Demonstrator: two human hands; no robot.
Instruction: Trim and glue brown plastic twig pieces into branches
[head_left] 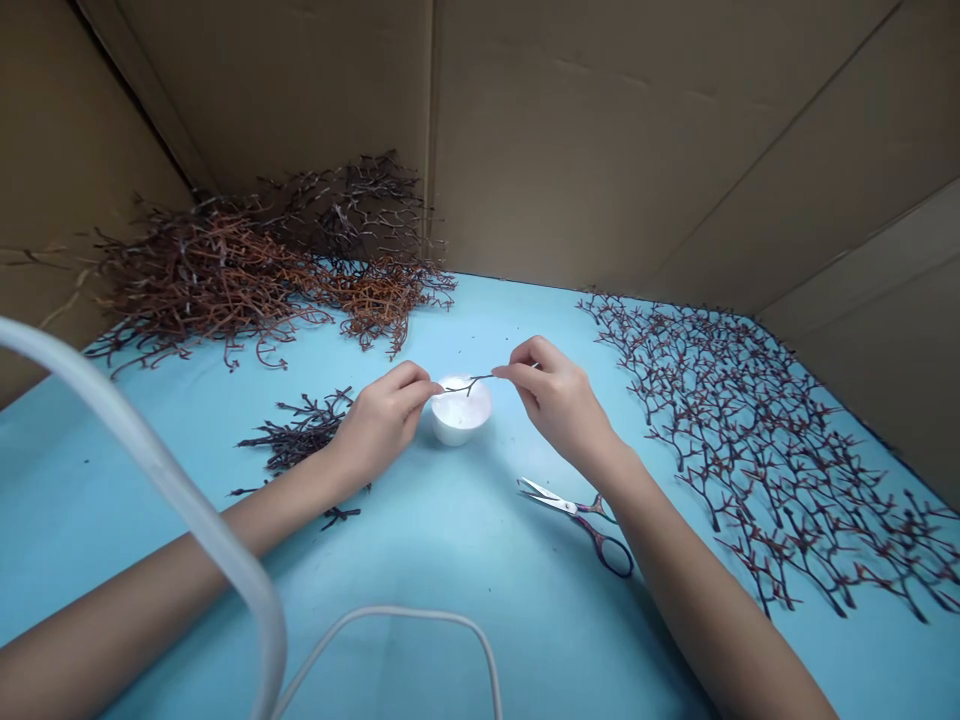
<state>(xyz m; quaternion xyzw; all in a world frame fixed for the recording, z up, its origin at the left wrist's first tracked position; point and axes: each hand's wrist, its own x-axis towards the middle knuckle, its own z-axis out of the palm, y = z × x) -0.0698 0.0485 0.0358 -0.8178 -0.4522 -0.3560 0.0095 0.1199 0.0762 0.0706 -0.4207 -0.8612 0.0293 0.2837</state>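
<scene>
My left hand (382,420) and right hand (559,405) are pinched narrow, holding opposite ends of a thin, forked dark twig (469,383) just above a small white cup (460,412). Open scissors (581,520) lie near my right wrist and brittle dark sprigs (300,432) beside my left hand, on a smooth blue sheet (450,610). A tangled brown heap (247,275) fills the upper left, spiky branching twigs (757,450) spread across the right, and cardboard walls (600,130) rise behind.

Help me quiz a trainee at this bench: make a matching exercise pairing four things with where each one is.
Things:
1. Small white cup
2. Steel scissors with dark looped handles
3. Tangled reddish-brown twig heap
4. Thin dark forked twig

Places:
A. Pinched between left hand and right hand
B. Against far cardboard wall
C. Beneath the forked twig, on blue surface
D. Beside right forearm

Pairs: 1-C, 2-D, 3-B, 4-A
</scene>
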